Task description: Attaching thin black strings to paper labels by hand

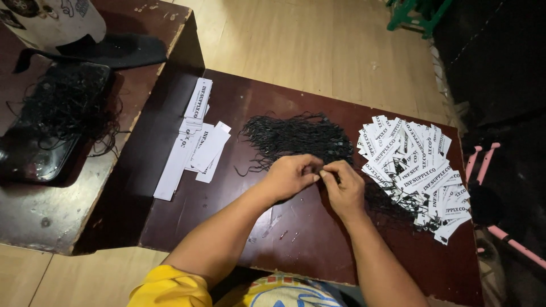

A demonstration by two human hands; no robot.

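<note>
Your yellow sleeve sits at the bottom edge of the frame, and your two forearms run up from it to the middle. There your left hand and right hand meet fingertip to fingertip, pinching something small and dark between them; you cannot tell exactly what it is, though it lies at the lower edge of the bundle of black strings just above your knuckles. All this rests on the dark brown table. To the right of centre, a fanned pile of white printed tags lies with loose black strings running under it. To the left of centre is a smaller stack of white paper strips. In the upper left, a second tangle of black string lies on a worn side table.
</note>
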